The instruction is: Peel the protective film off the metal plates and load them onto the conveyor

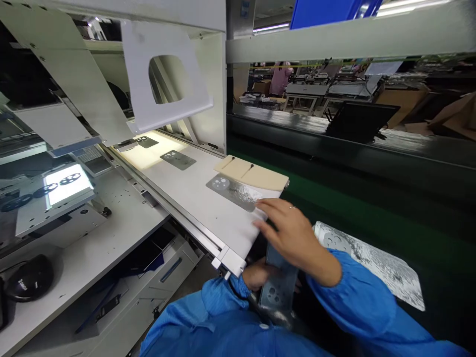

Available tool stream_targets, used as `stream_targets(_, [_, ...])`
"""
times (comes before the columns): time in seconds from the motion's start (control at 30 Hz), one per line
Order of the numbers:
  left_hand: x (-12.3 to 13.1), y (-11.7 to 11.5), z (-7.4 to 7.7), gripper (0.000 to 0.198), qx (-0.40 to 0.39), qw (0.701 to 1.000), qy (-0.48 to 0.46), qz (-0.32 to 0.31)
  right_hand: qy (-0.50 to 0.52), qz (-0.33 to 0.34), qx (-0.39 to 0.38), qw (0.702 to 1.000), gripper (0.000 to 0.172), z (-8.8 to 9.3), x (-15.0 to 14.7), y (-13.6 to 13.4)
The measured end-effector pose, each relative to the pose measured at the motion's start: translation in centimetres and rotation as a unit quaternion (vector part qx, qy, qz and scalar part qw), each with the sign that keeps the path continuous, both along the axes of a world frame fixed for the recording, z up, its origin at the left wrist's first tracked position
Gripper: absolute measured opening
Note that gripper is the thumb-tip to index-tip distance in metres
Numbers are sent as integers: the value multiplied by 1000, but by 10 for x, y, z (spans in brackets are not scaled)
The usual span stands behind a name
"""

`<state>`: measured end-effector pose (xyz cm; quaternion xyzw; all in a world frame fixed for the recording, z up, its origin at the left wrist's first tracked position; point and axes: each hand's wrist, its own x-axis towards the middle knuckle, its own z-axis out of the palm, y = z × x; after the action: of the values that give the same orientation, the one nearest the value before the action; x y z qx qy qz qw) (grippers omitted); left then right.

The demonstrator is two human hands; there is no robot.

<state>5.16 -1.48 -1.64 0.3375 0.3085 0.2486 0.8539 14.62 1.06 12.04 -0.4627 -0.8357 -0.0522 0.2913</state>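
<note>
My right hand [293, 233] reaches over the end of a white conveyor belt [193, 198], fingertips touching the near edge of a grey phone back cover [232, 191] lying on the belt. The fingers are held close together and slightly bent. My left hand [256, 275] is low against my body, closed on a stack of grey back covers [277, 285] held upright. Both arms wear blue sleeves. Another glittery cover in a bag [375, 263] lies to the right on the green belt [372, 218].
Two more grey covers [177, 159] ride farther up the belt under a lit white hood [167, 79]. A cream pad [253, 173] lies at the belt's end. A screen [67, 183] and a black mouse [29, 277] sit at left. A person in pink stands far behind.
</note>
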Motion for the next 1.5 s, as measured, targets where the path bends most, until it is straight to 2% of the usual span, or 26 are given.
stream_targets(0.07, [-4,-1,1,41,-2,999,-19,-45,39,-16,-36,998,34,4,33,-10])
stream_targets(0.1, [-6,-1,0,41,24,997,-37,-67,41,-15,-66,997,34,5,49,-16])
stream_targets(0.17, [-10,0,-1,39,79,991,-65,-85,27,3,-144,989,43,6,75,-28])
stream_targets(0.23, [-11,1,0,36,116,985,-76,-105,20,28,-212,977,50,4,89,-41])
stream_targets(0.27, [-11,2,1,35,130,982,-77,-113,25,36,-229,973,45,4,92,-46])
stream_targets(0.37, [-10,4,10,38,178,972,-69,-136,51,48,-197,978,25,3,90,-58])
stream_targets(0.5, [-9,6,26,42,268,952,-44,-139,60,89,-106,989,19,4,85,-72])
stream_targets(0.6, [-10,8,33,45,328,936,-13,-128,59,89,-40,994,18,3,85,-82])
stream_targets(0.77, [-12,11,29,58,355,923,15,-147,60,91,-7,994,14,-6,87,-88])
stream_targets(0.93, [-12,12,24,62,364,917,-2,-162,24,93,16,995,14,-12,86,-86])
stream_targets(1.0, [-13,12,23,67,365,917,-18,-162,20,88,-8,996,15,-11,84,-86])
stream_targets(1.2, [-15,16,14,70,365,914,-82,-155,-29,74,-150,985,20,5,76,-85])
stream_targets(1.4, [-13,17,9,66,338,923,-83,-166,-84,149,-237,956,22,23,81,-72])
stream_targets(1.5, [-12,19,9,62,344,920,-86,-168,-80,193,-267,941,22,30,84,-63])
